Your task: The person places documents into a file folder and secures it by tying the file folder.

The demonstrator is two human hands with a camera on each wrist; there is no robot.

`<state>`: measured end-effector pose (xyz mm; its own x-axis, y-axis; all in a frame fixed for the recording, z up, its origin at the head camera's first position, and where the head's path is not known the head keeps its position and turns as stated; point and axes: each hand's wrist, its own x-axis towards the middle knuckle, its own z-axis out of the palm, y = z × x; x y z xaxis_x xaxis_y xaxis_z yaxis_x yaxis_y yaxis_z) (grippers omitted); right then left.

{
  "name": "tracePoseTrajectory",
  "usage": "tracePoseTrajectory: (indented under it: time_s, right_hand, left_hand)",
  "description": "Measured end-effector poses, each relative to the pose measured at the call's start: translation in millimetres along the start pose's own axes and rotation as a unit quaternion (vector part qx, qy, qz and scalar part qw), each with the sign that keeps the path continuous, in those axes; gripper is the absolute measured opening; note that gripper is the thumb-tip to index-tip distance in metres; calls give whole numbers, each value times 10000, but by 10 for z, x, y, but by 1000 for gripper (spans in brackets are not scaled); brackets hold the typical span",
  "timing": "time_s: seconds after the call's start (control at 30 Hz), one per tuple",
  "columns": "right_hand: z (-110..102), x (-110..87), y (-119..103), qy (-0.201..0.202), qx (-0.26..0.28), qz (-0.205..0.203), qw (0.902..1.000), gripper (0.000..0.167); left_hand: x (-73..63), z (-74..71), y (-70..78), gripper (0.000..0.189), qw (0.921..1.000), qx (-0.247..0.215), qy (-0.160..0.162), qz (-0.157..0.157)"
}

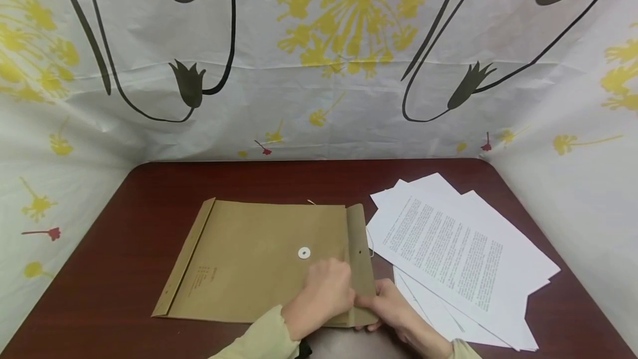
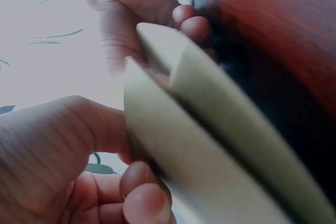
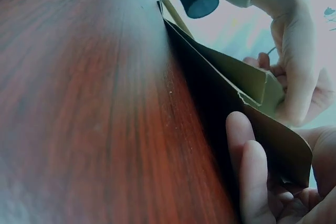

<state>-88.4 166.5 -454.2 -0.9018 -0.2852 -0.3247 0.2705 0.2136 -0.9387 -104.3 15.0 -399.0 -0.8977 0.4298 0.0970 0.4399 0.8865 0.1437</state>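
A brown kraft paper document envelope [image 1: 249, 248] lies on the table in the head view, with a white button [image 1: 304, 252] on its face and a flap [image 1: 360, 242] folded out on the right. My left hand [image 1: 324, 291], fingers curled, pinches the envelope's edge beside the flap; the left wrist view shows its thumb and fingers [image 2: 147, 203] on one layer. With thumb on top and fingers beneath, my right hand [image 1: 394, 306] grips the flap's near corner. In the right wrist view the envelope's side [image 3: 226, 66] shows a gap between its layers. What lies inside is hidden.
Right of the envelope, printed sheets [image 1: 448, 248] lie in an uneven, fanned pile, close to the flap. The dark red table [image 1: 99, 270] ends at a patterned white curtain [image 1: 319, 109] behind and at both sides.
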Motion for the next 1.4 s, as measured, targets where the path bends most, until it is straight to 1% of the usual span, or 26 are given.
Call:
tracePoseTrajectory:
  time_s: [0.13, 0.2, 0.33, 0.4, 0.57, 0.7, 0.9, 0.97, 1.07, 1.2, 1.3, 1.4]
  right_hand:
    - [10, 5, -6, 5, 31, 65, 10000, 18]
    - [15, 8, -9, 9, 99, 115, 9999, 19]
    - [20, 12, -17, 47, 234, 205, 9995, 21]
    - [20, 13, -22, 70, 291, 235, 9993, 21]
    - [16, 10, -28, 52, 343, 256, 9991, 22]
    - [18, 12, -31, 60, 344, 263, 9990, 22]
    - [21, 3, -48, 106, 353, 296, 9989, 22]
    - [19, -1, -52, 100, 367, 292, 9988, 22]
    - [12, -1, -62, 61, 391, 293, 9988, 23]
    - [2, 5, -80, 112, 228, 177, 9995, 23]
    - [12, 35, -119, 241, 36, 13, 9997, 24]
    - [36, 93, -166, 453, -177, -210, 9986, 23]
  left_hand:
    - [-33, -108, -20, 28, 9999, 13, 46, -140]
    - [-59, -173, -34, 28, 9996, 65, 190, -199]
    - [-124, -297, -56, 33, 9976, 242, 601, -244]
    - [-152, -341, -59, 35, 9966, 295, 719, -255]
    - [-202, -409, -43, 39, 9955, 480, 762, -289]
    - [-227, -425, -27, 40, 9939, 685, 816, -273]
    - [-257, -421, 5, 37, 9883, 888, 1212, -268]
    - [-265, -415, 15, 37, 9871, 908, 1289, -282]
    - [-271, -402, 28, 37, 9863, 938, 1323, -304]
    - [-270, -371, 39, 36, 9880, 966, 1172, -278]
    - [-262, -328, 33, 36, 9879, 1019, 1142, -231]
    - [-256, -285, 18, 34, 9858, 1071, 1272, -219]
